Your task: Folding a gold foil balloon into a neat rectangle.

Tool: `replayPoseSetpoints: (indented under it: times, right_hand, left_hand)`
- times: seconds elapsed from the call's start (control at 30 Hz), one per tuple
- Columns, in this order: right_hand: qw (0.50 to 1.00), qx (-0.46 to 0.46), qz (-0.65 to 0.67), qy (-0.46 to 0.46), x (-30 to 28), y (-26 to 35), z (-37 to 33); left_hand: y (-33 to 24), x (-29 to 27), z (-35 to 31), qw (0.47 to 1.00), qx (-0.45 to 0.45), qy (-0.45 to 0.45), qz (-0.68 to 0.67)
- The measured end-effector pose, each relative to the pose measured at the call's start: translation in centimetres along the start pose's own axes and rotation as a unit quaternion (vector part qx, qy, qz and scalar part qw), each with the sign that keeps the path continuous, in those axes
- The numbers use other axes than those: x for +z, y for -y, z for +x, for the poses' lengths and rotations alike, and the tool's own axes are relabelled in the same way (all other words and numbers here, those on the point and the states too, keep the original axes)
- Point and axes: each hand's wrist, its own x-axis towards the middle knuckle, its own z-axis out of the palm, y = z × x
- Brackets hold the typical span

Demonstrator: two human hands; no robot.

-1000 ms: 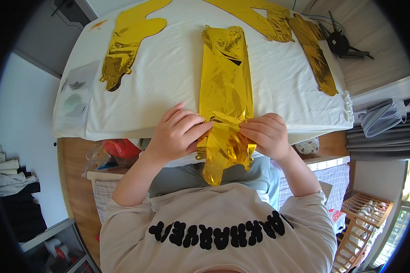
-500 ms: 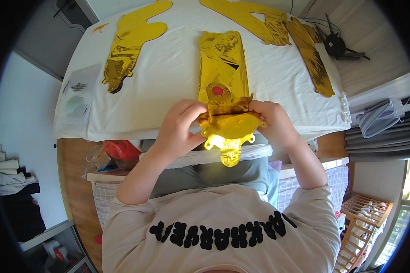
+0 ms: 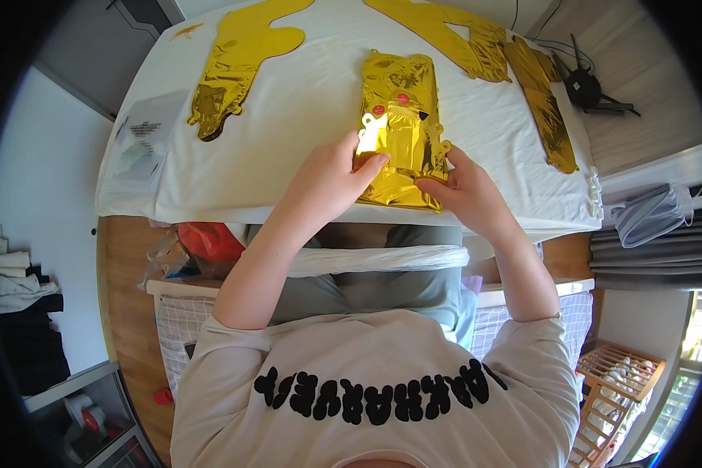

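A flat gold foil balloon (image 3: 402, 82) with two red spots lies on the white-covered table, one part folded back over the rest. My left hand (image 3: 334, 179) grips its left edge, thumb lying on the foil. At the opposite edge, my right hand (image 3: 476, 196) pinches the folded part between thumb and fingers, close to a small foil tab. Both hands rest near the table's front edge. The layers beneath the fold are hidden.
Other flat gold foil balloons lie at the far left (image 3: 230, 58), the back (image 3: 437, 31) and the right (image 3: 540, 101). A clear plastic packet (image 3: 140, 136) is on the left; a black device with antennas (image 3: 583, 87) stands far right. A red bag (image 3: 210, 243) sits below the table.
The foil end that hung over the table's front edge is now folded back on top of the balloon. Both hands moved away from my body with it, onto the table.
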Motion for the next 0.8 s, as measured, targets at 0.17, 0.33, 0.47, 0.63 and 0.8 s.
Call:
replayPoseSetpoints:
  times: [0.17, 0.33, 0.47, 0.63, 0.8]
  right_hand:
    - [1.0, 0.003, -0.023, -0.006, 0.1, 0.2, 0.3]
    - [0.998, 0.027, -0.044, -0.022, 0.2, 0.9, -0.1]
    - [0.998, 0.02, -0.049, -0.029, 0.0, 0.9, 0.4]
    - [0.997, -0.002, -0.072, -0.027, -0.5, 1.2, 1.7]
    - [0.997, -0.003, -0.074, -0.038, -0.4, 1.1, 1.6]
  left_hand:
    - [0.5, -0.2, -2.8, 0.996, 0.007, -0.078, -0.044]
    - [1.3, 1.5, -5.5, 0.983, 0.073, -0.153, -0.069]
    - [3.1, 2.9, -5.8, 0.932, 0.26, -0.221, 0.121]
    - [3.5, 4.8, -6.9, 0.916, 0.282, -0.165, 0.232]
    - [4.0, 5.9, -7.3, 0.921, 0.254, -0.133, 0.264]
